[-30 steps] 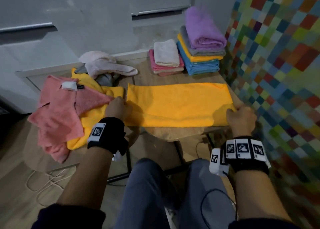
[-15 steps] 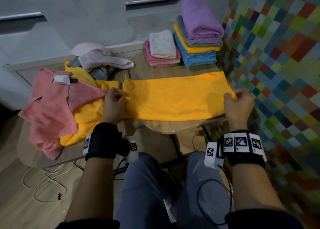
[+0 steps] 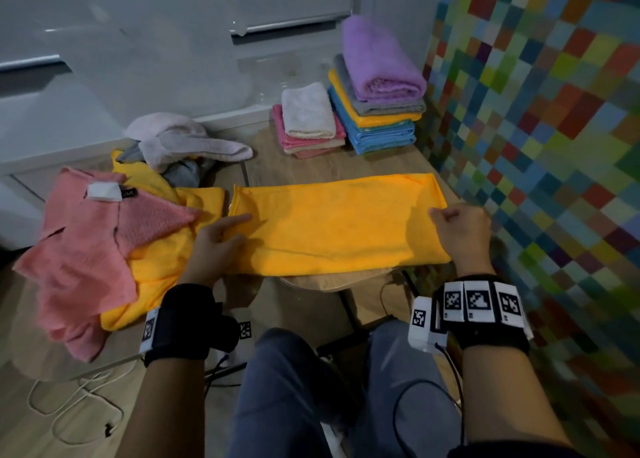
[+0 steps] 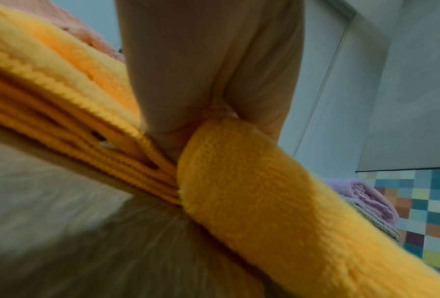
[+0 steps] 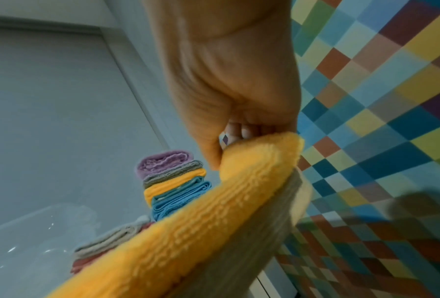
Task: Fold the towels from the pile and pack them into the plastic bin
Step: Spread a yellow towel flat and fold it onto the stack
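A yellow towel (image 3: 339, 225), folded into a long strip, lies flat across the small wooden table (image 3: 332, 167). My left hand (image 3: 221, 239) holds its left end, index finger stretched over the top; in the left wrist view the fingers (image 4: 201, 70) dig into the towel's (image 4: 264, 211) fold. My right hand (image 3: 457, 222) pinches the right end with curled fingers, and in the right wrist view that hand (image 5: 234, 90) grips the towel's edge (image 5: 239, 181). The unfolded pile (image 3: 86, 243) of pink, yellow, grey and pale towels sits at the left. A clear plastic bin (image 3: 166, 59) shows faintly at the back.
Two stacks of folded towels stand at the table's back: a tall one topped with purple (image 3: 377, 87) and a low pink-and-white one (image 3: 308, 122). A multicoloured tiled wall (image 3: 536, 146) runs close along the right. Cables (image 3: 69, 405) lie on the floor at the left.
Both hands have shifted from the towel's near corners further up its two ends. My left index finger now lies stretched over the top. The towel stays flat on the table.
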{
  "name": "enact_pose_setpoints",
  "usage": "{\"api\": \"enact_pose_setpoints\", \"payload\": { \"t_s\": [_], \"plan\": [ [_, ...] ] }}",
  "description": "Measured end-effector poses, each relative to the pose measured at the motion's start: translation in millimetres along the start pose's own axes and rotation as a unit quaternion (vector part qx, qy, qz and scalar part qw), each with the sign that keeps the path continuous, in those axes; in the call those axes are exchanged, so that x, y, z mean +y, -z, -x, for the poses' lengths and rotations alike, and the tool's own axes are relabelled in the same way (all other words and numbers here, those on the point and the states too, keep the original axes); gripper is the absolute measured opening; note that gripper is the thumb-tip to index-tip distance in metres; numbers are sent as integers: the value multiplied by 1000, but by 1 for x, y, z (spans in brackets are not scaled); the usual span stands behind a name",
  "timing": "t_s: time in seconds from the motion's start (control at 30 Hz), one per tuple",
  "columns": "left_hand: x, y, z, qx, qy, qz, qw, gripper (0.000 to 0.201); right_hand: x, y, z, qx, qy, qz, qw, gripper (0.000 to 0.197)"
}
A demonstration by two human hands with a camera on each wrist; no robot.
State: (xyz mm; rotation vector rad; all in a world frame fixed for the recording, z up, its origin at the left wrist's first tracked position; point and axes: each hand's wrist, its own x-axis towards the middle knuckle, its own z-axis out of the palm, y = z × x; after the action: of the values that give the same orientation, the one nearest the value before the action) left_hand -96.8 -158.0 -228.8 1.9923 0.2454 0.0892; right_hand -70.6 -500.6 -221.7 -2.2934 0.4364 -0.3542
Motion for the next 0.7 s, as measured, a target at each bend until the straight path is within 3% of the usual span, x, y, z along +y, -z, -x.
{"api": "enact_pose_setpoints", "payload": {
  "t_s": [0.2,0.33,0.43,0.53,0.6,0.7],
  "plan": [
    [0,1,2,19,5,15,1000,40,13,4,-5,27,-93,-79,992,11],
    [4,3,-6,-13,-2,-16,1000,41,7,6,-9,17,-127,-57,990,26],
    [15,7,-15,-54,-3,-97,994,44,-4,4,-21,-49,-117,43,991,42],
    [23,8,-25,-104,37,-117,987,37,-17,-3,-40,-103,-120,102,982,56],
    [27,8,-29,-120,45,-145,981,30,-21,-10,-49,-93,-98,90,987,40],
    [31,8,-31,-90,-7,-170,981,38,-18,-20,-50,-33,-31,80,996,8]
  ]
}}
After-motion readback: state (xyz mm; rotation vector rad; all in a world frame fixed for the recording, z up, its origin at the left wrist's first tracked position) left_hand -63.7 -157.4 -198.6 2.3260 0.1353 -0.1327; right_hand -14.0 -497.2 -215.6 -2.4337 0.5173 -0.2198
